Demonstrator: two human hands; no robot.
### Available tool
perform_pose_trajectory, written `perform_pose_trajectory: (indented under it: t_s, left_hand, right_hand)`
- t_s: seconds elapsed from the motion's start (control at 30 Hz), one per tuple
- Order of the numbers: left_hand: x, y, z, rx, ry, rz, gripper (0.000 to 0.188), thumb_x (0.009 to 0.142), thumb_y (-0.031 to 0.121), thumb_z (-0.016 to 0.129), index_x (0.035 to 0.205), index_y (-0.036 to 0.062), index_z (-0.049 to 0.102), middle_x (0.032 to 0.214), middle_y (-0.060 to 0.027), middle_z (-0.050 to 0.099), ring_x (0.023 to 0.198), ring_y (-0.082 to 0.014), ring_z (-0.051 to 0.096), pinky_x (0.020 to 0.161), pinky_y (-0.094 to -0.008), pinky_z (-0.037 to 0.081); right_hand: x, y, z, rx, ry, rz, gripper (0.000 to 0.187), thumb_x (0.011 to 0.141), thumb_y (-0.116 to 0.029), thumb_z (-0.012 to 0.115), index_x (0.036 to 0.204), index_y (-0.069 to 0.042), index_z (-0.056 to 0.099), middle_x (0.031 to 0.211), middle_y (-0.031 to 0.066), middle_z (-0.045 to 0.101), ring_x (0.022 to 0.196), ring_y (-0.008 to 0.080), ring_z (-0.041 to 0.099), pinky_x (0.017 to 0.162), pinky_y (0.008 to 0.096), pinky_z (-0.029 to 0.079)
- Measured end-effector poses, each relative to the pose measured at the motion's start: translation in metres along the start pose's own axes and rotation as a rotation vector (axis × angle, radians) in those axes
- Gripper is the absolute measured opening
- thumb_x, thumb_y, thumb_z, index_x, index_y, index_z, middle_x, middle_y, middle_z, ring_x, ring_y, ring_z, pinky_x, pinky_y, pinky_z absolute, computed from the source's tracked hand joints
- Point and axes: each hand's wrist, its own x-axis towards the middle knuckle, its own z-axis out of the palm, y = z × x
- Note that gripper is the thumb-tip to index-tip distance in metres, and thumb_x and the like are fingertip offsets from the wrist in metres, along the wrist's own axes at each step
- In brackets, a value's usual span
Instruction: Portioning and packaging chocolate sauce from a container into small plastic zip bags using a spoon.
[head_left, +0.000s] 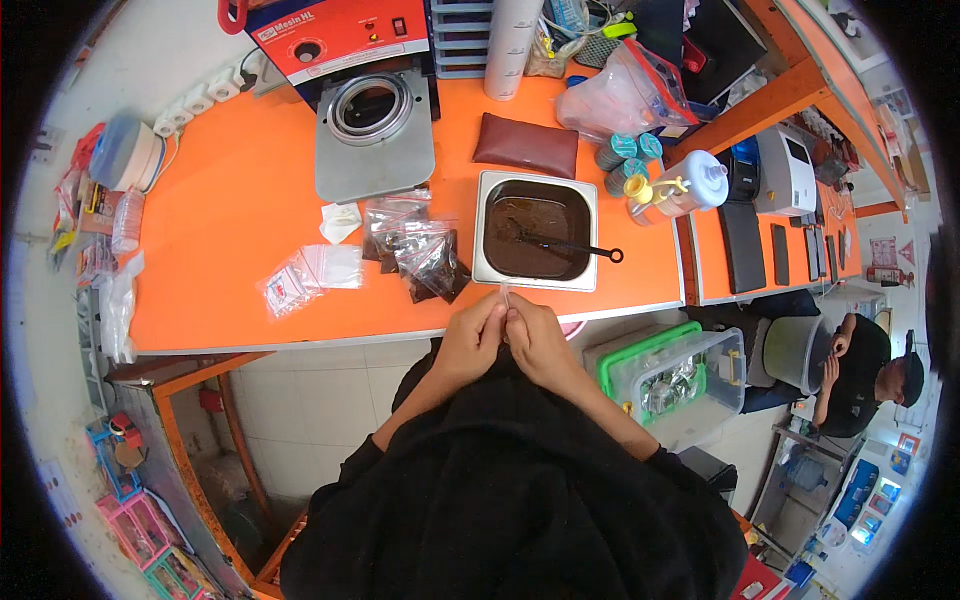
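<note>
My left hand (470, 338) and my right hand (541, 341) meet at the table's front edge, thumbs side by side. Both are closed in a pinch on a small see-through plastic bag (505, 291), of which only a bit shows above the fingers. Just beyond them stands a steel pan (483, 270) holding a dark brown mass. A black spoon (570, 246) rests in it, its looped handle over the right rim. Left of the pan lie several zip bags (432, 262) with dark contents. Flat see-through zip bags (300, 280) lie farther left.
A red machine (340, 38) with a round metal opening (370, 106) stands at the back left. Behind the pan lies a brown pouch (526, 145); teal-lidded jars (622, 150) and a jug (675, 195) stand right. Below are plastic bins (715, 375). Another person (860, 370) sits far right.
</note>
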Motion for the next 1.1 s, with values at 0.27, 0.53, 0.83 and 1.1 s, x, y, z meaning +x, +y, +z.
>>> perform_pose_trajectory:
  t_s: [0.27, 0.53, 0.83, 1.1]
  left_hand:
    - [0.006, -0.005, -0.002, -0.483, 0.077, 0.071, 0.009, 0.086, 0.009, 0.052, 0.082, 0.0024, 0.049, 0.064, -0.0004, 0.04, 0.056, -0.01, 0.038, 0.053, -0.0236, 0.033]
    - [0.015, 0.01, -0.023, 0.193, 0.309, 0.162, 0.022, 0.065, -0.001, 0.058, 0.086, 0.0048, 0.056, 0.089, -0.0105, 0.056, 0.083, -0.0291, 0.058, 0.071, -0.0358, 0.047]
    - [0.019, 0.006, -0.023, 0.071, -0.055, 0.147, 0.054, 0.058, 0.015, 0.075, 0.108, 0.0076, 0.054, 0.099, -0.0087, 0.059, 0.087, -0.0221, 0.061, 0.072, -0.0303, 0.049]
    - [0.017, -0.005, -0.015, -0.138, 0.047, 0.144, 0.063, 0.053, 0.013, 0.079, 0.11, 0.006, 0.053, 0.09, -0.0069, 0.056, 0.068, -0.0139, 0.054, 0.055, -0.0252, 0.043]
  right_hand:
    - [0.006, -0.015, -0.003, 0.067, 0.063, -0.014, 0.01, 0.086, -0.007, 0.049, 0.081, 0.002, 0.048, 0.067, 0.0224, 0.055, 0.062, 0.0366, 0.058, 0.055, 0.0387, 0.044]
    - [0.017, 0.007, -0.021, 0.164, 0.196, 0.118, 0.019, 0.073, 0.0, 0.057, 0.076, -0.005, 0.039, 0.053, 0.0031, 0.046, 0.048, 0.0086, 0.047, 0.045, 0.0247, 0.034]
    - [0.016, 0.004, -0.023, 0.548, 0.006, 0.236, 0.029, 0.074, 0.007, 0.051, 0.089, -0.008, 0.031, 0.054, -0.0027, 0.043, 0.052, 0.0022, 0.045, 0.047, 0.0192, 0.036]
    - [0.024, 0.017, -0.034, 0.345, -0.126, 0.16, 0.029, 0.074, 0.004, 0.054, 0.09, -0.006, 0.033, 0.054, 0.0001, 0.046, 0.052, 0.0029, 0.042, 0.049, 0.0205, 0.034]
